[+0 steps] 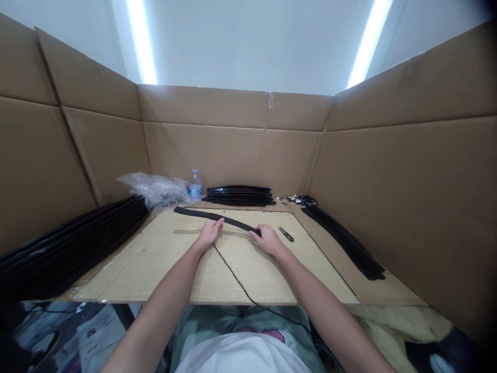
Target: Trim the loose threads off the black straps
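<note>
A long, slightly curved black strip (198,213) is held above the pale board on the table. My left hand (210,231) pinches it near its middle, thumb and fingers closed. Around the strip's right end, my right hand (267,239) is closed, hiding the tip. The strip's left end sticks out free, toward the plastic bag. A thin black cord (236,280) runs from beneath my left hand down over the table's front edge. Just right of my right hand, small dark thread snips (286,234) lie on the board.
Black strips are piled at the left (77,238), stacked at the back (238,195) and laid along the right (344,241). A clear plastic bag (157,190) and a water bottle (195,186) stand back left. Tangled cables (305,200) lie back right. Cardboard walls (209,106) surround the table.
</note>
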{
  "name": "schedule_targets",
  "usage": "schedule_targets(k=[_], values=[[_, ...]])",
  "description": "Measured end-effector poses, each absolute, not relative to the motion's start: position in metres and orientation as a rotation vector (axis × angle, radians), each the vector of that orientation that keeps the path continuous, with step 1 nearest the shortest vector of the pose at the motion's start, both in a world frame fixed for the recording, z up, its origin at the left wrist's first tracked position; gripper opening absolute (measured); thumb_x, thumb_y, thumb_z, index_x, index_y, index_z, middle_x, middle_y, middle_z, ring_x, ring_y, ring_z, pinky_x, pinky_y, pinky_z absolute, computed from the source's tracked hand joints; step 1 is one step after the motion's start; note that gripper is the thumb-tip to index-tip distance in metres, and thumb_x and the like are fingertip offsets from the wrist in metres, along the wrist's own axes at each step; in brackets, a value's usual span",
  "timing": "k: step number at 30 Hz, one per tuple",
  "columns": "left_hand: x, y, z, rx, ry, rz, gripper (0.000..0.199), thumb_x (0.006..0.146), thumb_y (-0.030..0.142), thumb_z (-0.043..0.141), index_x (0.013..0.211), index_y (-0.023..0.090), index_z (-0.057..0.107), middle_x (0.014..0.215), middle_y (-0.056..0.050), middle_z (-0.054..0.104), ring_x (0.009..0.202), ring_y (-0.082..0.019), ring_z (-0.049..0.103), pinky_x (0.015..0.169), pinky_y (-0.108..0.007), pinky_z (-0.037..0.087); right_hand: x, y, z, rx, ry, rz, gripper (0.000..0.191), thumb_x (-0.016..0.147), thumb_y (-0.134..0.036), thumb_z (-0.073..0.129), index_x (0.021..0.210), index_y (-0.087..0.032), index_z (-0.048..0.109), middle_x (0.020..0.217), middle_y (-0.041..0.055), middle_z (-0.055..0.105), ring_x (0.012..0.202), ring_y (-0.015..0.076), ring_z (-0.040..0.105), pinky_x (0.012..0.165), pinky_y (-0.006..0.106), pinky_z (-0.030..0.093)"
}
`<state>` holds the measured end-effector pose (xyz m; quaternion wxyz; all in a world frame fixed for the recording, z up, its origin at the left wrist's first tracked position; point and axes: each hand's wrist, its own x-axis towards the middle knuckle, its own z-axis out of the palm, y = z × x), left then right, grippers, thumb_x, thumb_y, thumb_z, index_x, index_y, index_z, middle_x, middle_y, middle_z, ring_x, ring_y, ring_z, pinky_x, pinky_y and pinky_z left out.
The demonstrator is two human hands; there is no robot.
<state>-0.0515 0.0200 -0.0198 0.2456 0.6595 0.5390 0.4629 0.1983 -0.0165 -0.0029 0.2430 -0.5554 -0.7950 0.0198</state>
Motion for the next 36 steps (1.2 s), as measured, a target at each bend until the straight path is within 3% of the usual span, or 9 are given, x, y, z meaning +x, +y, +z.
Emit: schedule_targets(k=[20,31,36], values=[[-0.05,0.013,-0.016,1.707,1.455,1.268,0.05,0.076,0.06,0.045,0.055,0.016,0.056,0.042,0.003,0.038,0.041,-0.011,0.034,0.044,-0.024,0.023,0.203,-0.015,-0.005,-1.632,-2.18,0.0,0.037,0.079,-0.053,0.057,0.097,-0.021,0.051,0.089,0.0067,0.066,0.081,0.0207,0.06,0.063,0.025,0.035],[-0.046,0.004,-0.007,1.624,1.468,1.271,0.053,0.07,0.065,0.05,0.057,0.015,0.058,0.04,0.003,0.036,0.04,-0.011,0.035,0.042,-0.025,0.022,0.197,-0.024,0.006,-1.672,-2.295,-0.029,0.028,0.088,-0.045,0.046,0.098,-0.02,0.053,0.088,0.01,0.067,0.08,0.0221,0.061,0.064,0.027,0.035],[-0.045,0.005,-0.007,1.608,1.46,1.273,0.056,0.071,0.067,0.047,0.057,0.014,0.059,0.041,0.003,0.036,0.04,-0.011,0.034,0.042,-0.025,0.022,0.197,-0.024,0.005,-1.653,-2.286,-0.006,0.038,0.09,-0.05,0.038,0.097,-0.017,0.055,0.091,0.0126,0.067,0.083,0.0226,0.061,0.068,0.028,0.037]])
